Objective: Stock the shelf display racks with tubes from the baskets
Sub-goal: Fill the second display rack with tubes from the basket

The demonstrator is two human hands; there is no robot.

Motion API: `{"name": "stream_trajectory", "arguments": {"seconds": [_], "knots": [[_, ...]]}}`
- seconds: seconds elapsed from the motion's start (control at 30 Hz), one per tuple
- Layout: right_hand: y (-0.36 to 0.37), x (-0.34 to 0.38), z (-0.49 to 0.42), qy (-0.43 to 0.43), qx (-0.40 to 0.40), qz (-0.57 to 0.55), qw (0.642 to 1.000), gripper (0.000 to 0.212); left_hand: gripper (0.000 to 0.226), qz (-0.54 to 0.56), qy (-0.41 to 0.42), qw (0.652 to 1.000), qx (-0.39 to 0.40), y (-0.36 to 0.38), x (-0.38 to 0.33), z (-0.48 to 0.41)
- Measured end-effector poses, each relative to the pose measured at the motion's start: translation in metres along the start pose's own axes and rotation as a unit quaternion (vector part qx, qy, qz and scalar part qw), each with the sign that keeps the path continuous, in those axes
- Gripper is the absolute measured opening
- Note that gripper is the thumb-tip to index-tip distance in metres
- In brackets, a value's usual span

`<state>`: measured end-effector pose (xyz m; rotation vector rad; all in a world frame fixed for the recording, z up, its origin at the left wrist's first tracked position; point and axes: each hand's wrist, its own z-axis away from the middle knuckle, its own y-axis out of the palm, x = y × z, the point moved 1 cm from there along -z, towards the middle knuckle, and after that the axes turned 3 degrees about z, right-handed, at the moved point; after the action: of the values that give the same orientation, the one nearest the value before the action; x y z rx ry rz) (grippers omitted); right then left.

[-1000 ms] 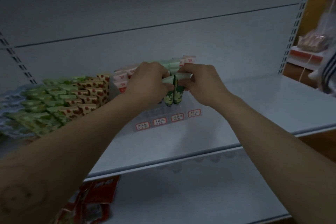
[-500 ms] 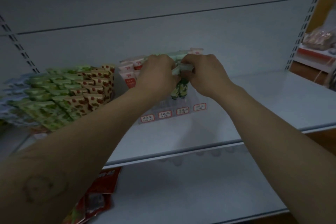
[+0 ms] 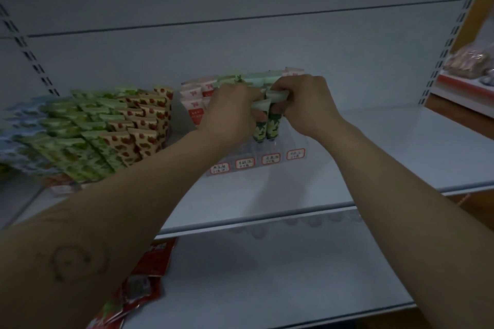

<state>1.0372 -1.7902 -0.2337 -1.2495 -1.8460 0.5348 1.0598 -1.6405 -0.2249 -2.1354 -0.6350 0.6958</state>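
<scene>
On the upper shelf point(image 3: 374, 157), the two hands meet over a clear display rack point(image 3: 291, 141). Here the left hand point(image 3: 230, 112) has its fingers curled and pinches the pale flat end of one of the two green tubes point(image 3: 260, 131). The right hand point(image 3: 304, 104) is curled as well and grips the flat end of the other one. Both tubes stand upright, side by side and touching, in the front part of the rack, just behind the small red-framed labels point(image 3: 244, 164) on its front edge. The back rows of this rack hold white-and-red tubes point(image 3: 195, 104) and pale green ones. Just beside it on the left, a second rack point(image 3: 107, 131) is full of green and strawberry-printed tubes. On the lower shelf point(image 3: 267, 275) lies a red packet point(image 3: 152, 267).
</scene>
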Motion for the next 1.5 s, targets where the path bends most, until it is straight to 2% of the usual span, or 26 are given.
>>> {"name": "stream_trajectory", "arguments": {"seconds": [0.8,0.97,1.3,1.5], "knots": [[0.002,0.011,-0.003,0.002,0.000,0.050,0.999,0.031,0.015,0.028,-0.108,0.993,-0.027,0.000,-0.001,-0.004],[0.000,0.014,-0.003,-0.008,0.009,0.034,0.999,0.024,0.013,0.024,-0.110,0.994,-0.012,0.002,-0.001,-0.004],[-0.012,0.004,0.000,0.038,0.016,-0.006,0.999,0.036,0.018,0.028,-0.108,0.994,0.004,0.000,-0.001,-0.004],[-0.009,0.010,0.001,-0.017,0.019,0.045,0.999,0.020,0.015,0.018,-0.102,0.995,0.006,0.001,-0.002,-0.007]]}}
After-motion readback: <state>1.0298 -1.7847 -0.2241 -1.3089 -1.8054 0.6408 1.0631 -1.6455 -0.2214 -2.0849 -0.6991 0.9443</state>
